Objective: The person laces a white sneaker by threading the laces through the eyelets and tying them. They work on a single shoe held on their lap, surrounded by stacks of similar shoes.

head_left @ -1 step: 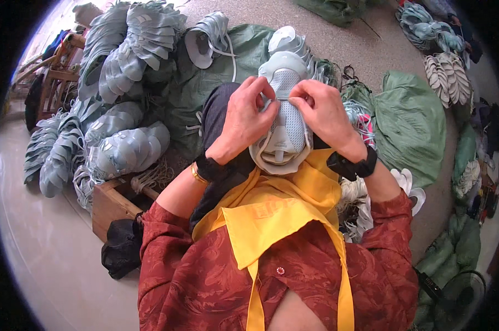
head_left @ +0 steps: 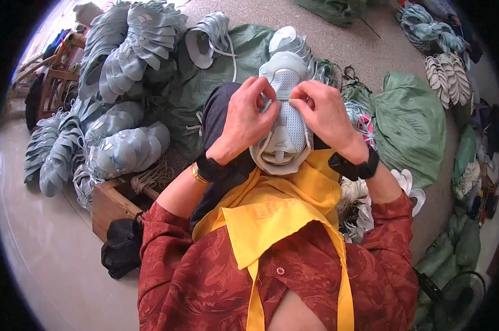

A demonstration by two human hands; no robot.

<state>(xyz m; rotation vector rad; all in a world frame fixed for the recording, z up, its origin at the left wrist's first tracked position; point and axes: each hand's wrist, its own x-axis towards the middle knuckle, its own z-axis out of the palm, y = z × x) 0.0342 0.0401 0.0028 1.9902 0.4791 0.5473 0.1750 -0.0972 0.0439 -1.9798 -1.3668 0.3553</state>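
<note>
A pale blue-grey shoe upper (head_left: pixel 291 118) with a mesh top lies over my lap, its toe end pointing away from me and its opening toward me. My left hand (head_left: pixel 248 113) pinches at its left edge, thumb and forefinger pressed together. Opposite it, my right hand (head_left: pixel 322 113) pinches the right edge with bent fingers. A thin strip or lace seems to cross the mesh between both fingertips, but its ends are hidden by the fingers. Beyond the toe, more shoe uppers (head_left: pixel 287 39) lie in a row.
Bundles of pale blue uppers (head_left: pixel 142 47) are heaped at the left, beside a wooden box or stool (head_left: pixel 116 207). A green sack (head_left: pixel 409 124) slumps at the right. White shoe parts (head_left: pixel 448 80) lie at the far right. A yellow apron (head_left: pixel 277 220) covers my front.
</note>
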